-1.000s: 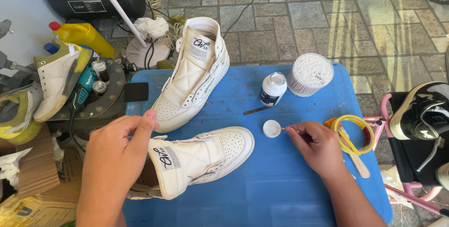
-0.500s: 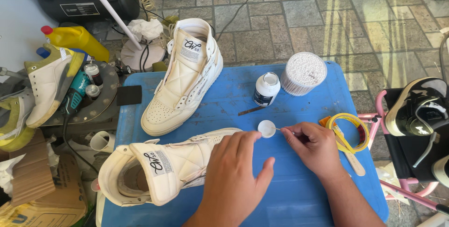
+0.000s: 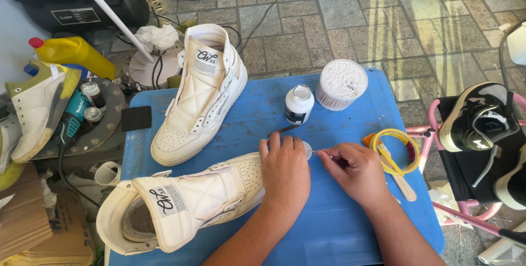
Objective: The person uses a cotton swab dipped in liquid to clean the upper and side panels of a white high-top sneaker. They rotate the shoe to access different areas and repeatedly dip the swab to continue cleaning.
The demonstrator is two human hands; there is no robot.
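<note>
While right hand (image 3: 356, 170) pinching cotton swab (image 3: 318, 151), its length level, tip leftward toward flat left hand (image 3: 285, 170).

A small white cap (image 3: 308, 150) sits on the blue table (image 3: 350, 233), mostly hidden behind the fingers of the left hand (image 3: 285, 174), which lies palm down across the toe of a cream high-top sneaker (image 3: 186, 206) resting on its side. The right hand (image 3: 356, 172) pinches a thin cotton swab (image 3: 316, 151), its tip reaching the cap. A small white bottle (image 3: 299, 105) with a dark label stands upright, uncapped, just behind.
</note>
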